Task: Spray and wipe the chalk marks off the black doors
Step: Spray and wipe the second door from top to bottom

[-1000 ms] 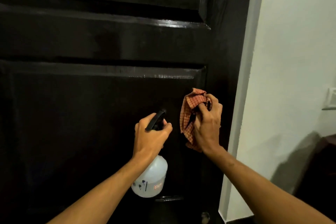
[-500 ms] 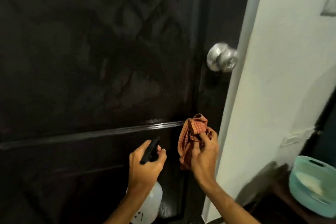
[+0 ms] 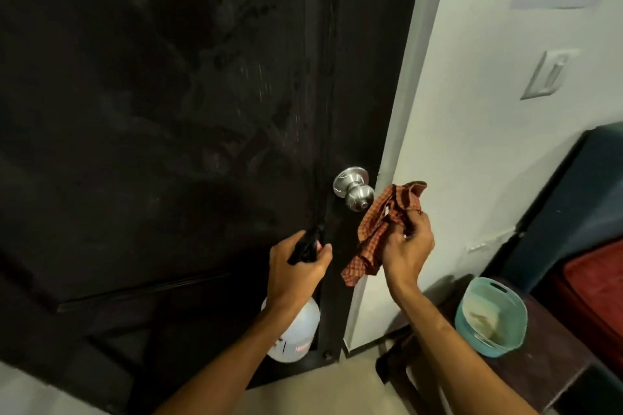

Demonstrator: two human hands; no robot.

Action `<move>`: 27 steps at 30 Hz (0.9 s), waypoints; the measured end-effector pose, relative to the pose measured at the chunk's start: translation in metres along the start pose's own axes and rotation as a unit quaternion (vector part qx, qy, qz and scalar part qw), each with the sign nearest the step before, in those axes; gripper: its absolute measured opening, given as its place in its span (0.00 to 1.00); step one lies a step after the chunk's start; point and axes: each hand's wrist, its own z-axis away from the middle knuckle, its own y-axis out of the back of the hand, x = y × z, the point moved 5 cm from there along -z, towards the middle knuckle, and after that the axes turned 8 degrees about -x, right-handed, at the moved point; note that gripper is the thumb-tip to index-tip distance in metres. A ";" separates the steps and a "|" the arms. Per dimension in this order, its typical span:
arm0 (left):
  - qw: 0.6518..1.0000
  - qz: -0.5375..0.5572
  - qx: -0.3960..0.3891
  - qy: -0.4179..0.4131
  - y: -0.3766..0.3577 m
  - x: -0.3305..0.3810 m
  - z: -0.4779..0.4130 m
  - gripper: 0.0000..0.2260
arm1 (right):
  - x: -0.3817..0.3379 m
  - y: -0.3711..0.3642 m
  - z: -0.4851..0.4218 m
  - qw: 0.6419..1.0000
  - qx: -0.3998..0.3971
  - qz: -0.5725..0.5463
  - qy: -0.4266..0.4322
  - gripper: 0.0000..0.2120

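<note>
Head view: left hand (image 3: 296,266) gripped spray bottle (image 3: 298,327), right hand (image 3: 408,244) clutched checked cloth (image 3: 381,222), four o'clock of doorknob (image 3: 359,194); bunched, it risked smearing chalk marks (image 3: 261,84).

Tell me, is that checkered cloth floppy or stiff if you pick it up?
Probably floppy: the checkered cloth bunches into folds in the right hand, and its loose end hangs down beside the wrist. It is likely light too, since one hand's pinch holds it all up.
</note>
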 end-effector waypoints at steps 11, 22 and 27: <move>0.997 -0.019 -0.026 0.074 -0.011 0.039 -0.035 0.10 | -0.059 -0.052 -0.039 0.872 -0.268 0.308 0.270 0.18; 0.996 0.006 -0.024 0.084 -0.009 0.033 -0.045 0.09 | -0.067 -0.057 -0.053 0.904 -0.301 0.206 0.225 0.15; 0.996 -0.010 -0.011 0.085 0.001 0.023 -0.056 0.08 | -0.057 -0.053 -0.067 0.958 -0.221 0.173 0.067 0.19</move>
